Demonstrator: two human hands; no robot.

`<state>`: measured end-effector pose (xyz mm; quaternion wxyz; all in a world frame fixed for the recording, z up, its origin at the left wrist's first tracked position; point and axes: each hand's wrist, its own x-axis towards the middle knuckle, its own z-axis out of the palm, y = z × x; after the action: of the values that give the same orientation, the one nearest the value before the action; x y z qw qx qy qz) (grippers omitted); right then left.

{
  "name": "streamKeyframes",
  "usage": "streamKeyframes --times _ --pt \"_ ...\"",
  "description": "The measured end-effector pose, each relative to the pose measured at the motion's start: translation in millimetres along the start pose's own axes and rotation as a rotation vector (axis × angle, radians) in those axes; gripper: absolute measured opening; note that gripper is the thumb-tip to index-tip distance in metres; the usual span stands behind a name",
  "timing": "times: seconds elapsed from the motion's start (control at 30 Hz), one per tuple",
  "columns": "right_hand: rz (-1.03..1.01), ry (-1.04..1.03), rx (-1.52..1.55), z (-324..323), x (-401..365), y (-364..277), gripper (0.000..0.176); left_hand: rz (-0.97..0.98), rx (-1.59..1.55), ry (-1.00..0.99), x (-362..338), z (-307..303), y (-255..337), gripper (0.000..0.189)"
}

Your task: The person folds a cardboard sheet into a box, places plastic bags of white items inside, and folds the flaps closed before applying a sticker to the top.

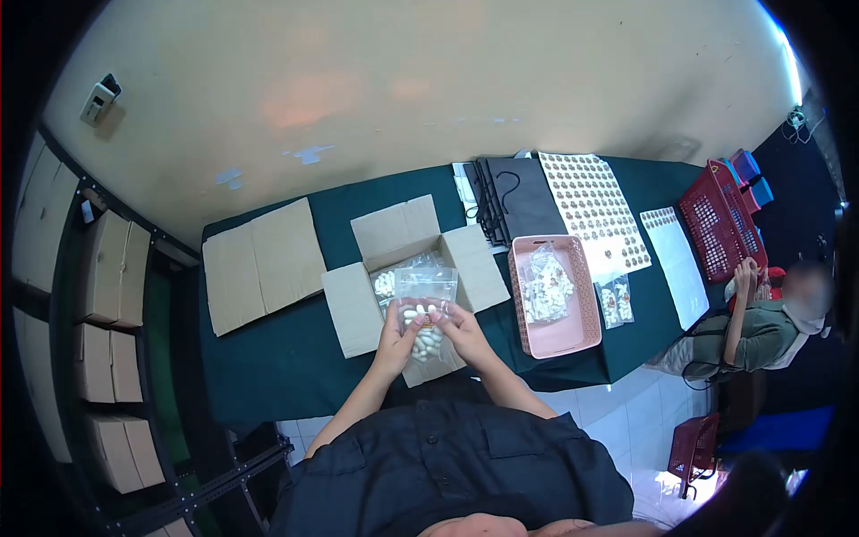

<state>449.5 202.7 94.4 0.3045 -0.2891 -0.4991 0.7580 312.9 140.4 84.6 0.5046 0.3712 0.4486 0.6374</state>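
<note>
A clear plastic bag [427, 338] of white, capsule-like pieces is held between my two hands, in front of an open cardboard box [398, 231]. My left hand [396, 343] grips its left side and my right hand [463, 334] its right side, with the thumbs on the front. The bag's upper part stands above my fingers. Inside the box, behind the bag, lie more clear bags [385, 284] with white pieces. The bag and my hands hide part of the box's near side.
Right of the box, a pink basket [573, 338] holds bagged white pieces. Around it lie small packets [615, 302], a sticker sheet [595, 215] and dark bags [523, 201]. Flattened cardboard [264, 264] lies left. A person [761, 331] stands at the right near a red basket [716, 219].
</note>
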Motion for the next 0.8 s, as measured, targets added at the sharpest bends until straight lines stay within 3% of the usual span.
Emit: streamKeyframes --times 0.07,0.17,0.27,0.33,0.4,0.43,0.47,0.53,0.6,0.67,0.7,0.73,0.8 --pt "0.045 0.025 0.062 -5 4 1 0.037 -0.119 -0.077 -0.006 -3 0 5 0.029" --pt "-0.104 0.153 0.077 0 6 -18 0.027 -0.051 0.054 -0.181 -8 1 14 0.031" --pt "-0.107 0.183 0.004 -6 9 -7 0.023 -0.091 0.126 -0.225 -12 -3 13 0.035" --pt "-0.077 0.157 -0.044 3 8 -14 0.022 -0.013 0.2 -0.154 -8 -3 18 0.038" --pt "-0.21 0.06 -0.219 9 7 -11 0.024 -0.024 0.023 0.018 -7 -4 25 0.035" --pt "-0.336 -0.034 -0.414 7 7 -9 0.028 0.245 0.223 0.093 4 -18 22 0.02" --pt "-0.339 -0.034 -0.414 2 6 -9 0.028 0.248 0.224 0.091 3 -29 19 0.02" --pt "-0.056 -0.192 -0.351 2 2 -24 0.031 0.03 0.123 -0.05 2 -38 28 0.011" --pt "-0.052 -0.257 -0.307 -1 3 -30 0.035 0.123 0.237 -0.078 3 -38 31 0.015" --pt "-0.052 -0.194 -0.175 -2 5 -36 0.04 0.069 0.07 0.083 5 -36 35 0.022" --pt "-0.129 -0.092 -0.23 -3 7 -39 0.043 0.142 0.038 0.151 6 -36 38 0.033" --pt "-0.134 -0.088 -0.229 -3 8 -39 0.043 0.144 0.04 0.145 7 -38 38 0.033" --pt "-0.251 0.126 -0.255 -1 11 -34 0.043 0.164 0.048 0.126 9 -41 37 0.043"
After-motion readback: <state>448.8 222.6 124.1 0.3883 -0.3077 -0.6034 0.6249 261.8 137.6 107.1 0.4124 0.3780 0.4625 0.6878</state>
